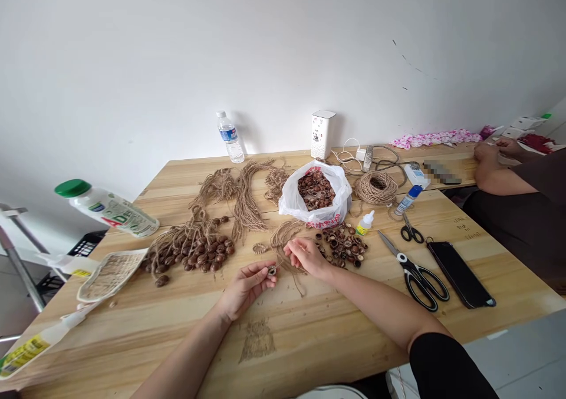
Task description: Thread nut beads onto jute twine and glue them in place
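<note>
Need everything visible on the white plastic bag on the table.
The bag is white, thin, crinkled and looks like plastic, with red print low on its front and at the back rim. It stands on the wooden table, mouth wide open and edges slumped outward, holding a heap of brown shell pieces. The twine roll is just to its right; loose shells lie in front. The right hand is nearer the camera, not touching it.

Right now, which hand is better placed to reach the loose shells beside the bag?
Probably the right hand: it is nearer the loose shells, while the left hand holds a small shell.
</note>
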`<state>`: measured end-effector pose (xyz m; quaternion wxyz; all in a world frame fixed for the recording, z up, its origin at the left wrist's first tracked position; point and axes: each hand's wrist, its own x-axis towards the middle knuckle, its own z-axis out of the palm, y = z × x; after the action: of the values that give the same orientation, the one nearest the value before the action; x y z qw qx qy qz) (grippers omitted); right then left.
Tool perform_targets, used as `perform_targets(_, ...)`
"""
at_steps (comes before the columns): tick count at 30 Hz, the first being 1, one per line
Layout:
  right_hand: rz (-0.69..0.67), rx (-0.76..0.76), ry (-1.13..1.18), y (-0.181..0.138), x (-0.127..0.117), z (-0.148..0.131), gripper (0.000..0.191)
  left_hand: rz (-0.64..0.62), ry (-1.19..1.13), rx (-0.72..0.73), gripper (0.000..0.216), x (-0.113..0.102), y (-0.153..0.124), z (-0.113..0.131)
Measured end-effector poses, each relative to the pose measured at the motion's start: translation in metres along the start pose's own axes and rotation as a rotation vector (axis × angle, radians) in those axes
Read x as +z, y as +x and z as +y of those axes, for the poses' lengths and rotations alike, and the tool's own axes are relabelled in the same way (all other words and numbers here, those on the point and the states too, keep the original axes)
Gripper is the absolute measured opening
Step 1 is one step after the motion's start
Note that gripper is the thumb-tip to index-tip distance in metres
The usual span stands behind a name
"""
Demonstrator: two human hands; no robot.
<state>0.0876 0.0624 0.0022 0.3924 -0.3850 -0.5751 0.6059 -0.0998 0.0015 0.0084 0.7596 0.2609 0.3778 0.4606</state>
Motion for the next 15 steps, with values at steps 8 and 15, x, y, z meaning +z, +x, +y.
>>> perform_targets(8, 0.035, -0.196, -0.018, -0.002, -0.025, -0.052, 0.033, -0.017, -0.008, 0.007, 0.025, 0.0, 0.001, 0.0)
perform_targets(15, 0.017, -0.143, -0.797, -0.009, -0.088, -0.082, 0.011, -0.024, -0.019, 0.007, 0.024, 0.0, 0.001, 0.0)
